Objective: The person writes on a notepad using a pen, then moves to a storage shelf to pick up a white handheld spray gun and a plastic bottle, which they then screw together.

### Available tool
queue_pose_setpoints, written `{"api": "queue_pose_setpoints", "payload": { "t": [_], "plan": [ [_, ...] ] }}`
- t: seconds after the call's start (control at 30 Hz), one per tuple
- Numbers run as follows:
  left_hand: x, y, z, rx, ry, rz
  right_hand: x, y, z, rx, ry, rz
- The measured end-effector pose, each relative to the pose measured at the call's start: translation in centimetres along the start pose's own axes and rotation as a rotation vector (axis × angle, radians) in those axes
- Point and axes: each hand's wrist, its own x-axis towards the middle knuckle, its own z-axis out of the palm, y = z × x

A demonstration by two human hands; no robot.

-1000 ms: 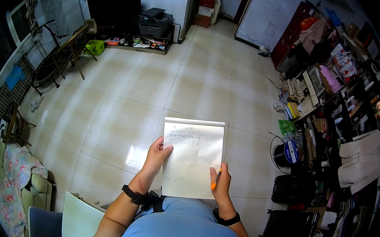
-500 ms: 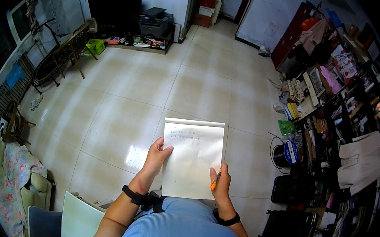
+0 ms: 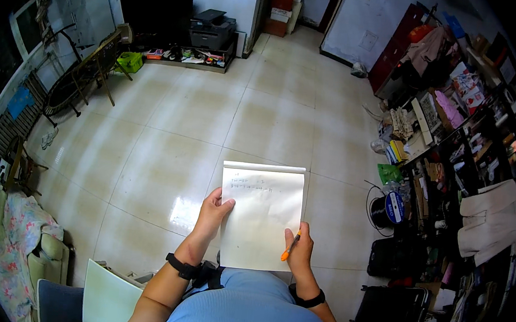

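Note:
A cream paper notepad (image 3: 259, 225) with a bound top edge is held upright before my lap. A few short lines of handwriting run across the upper part of its page. My left hand (image 3: 210, 213) grips the left edge, its thumb on the page and its fingers behind. At the right edge, my right hand (image 3: 303, 248) is closed, with its thumb over the paper. An orange pen (image 3: 288, 251) slants down and left from that hand, across the page's lower right. The fingers behind the pad are hidden.
Glossy floor tiles (image 3: 173, 147) stretch ahead. At the right are crowded shelves (image 3: 448, 159), a cable spool (image 3: 394, 207) and a black suitcase (image 3: 393, 312). A printer (image 3: 212, 31) stands far off. A pale panel (image 3: 108, 298) and flowered sofa cover (image 3: 15, 238) lie at the left.
The pen has swung in my right hand, its lower end now further left and down. Both hands and the notepad have stayed almost still.

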Motion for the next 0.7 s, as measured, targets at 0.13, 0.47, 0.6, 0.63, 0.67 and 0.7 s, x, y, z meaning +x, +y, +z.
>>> {"api": "queue_pose_setpoints", "payload": {
  "t": [0.13,0.47,0.6,0.63,0.67,0.7],
  "plan": [
    [-0.3,0.7,0.3,-0.02,-0.055,-0.004,0.0,-0.3,0.0,0.005,0.015,0.013],
    [-1.0,-0.9,0.0,0.059,-0.242,-0.174,0.3,-0.2,-0.4,-0.007,0.101,0.016],
    [-0.4,-1.5,-0.1,0.04,-0.154,-0.172,0.6,-1.1,-0.5,-0.066,0.127,0.041],
    [-0.2,-1.5,-0.2,0.07,-0.128,-0.134,0.9,-1.8,-0.9,-0.17,0.191,-0.141],
    [-0.1,-1.5,-0.2,0.07,-0.132,-0.135,1.1,-2.6,-1.3,-0.274,0.254,-0.324],
    [-0.1,-1.3,0.0,0.083,-0.12,-0.138,1.1,-3.4,-1.6,-0.279,0.262,-0.315]
  ]
}}
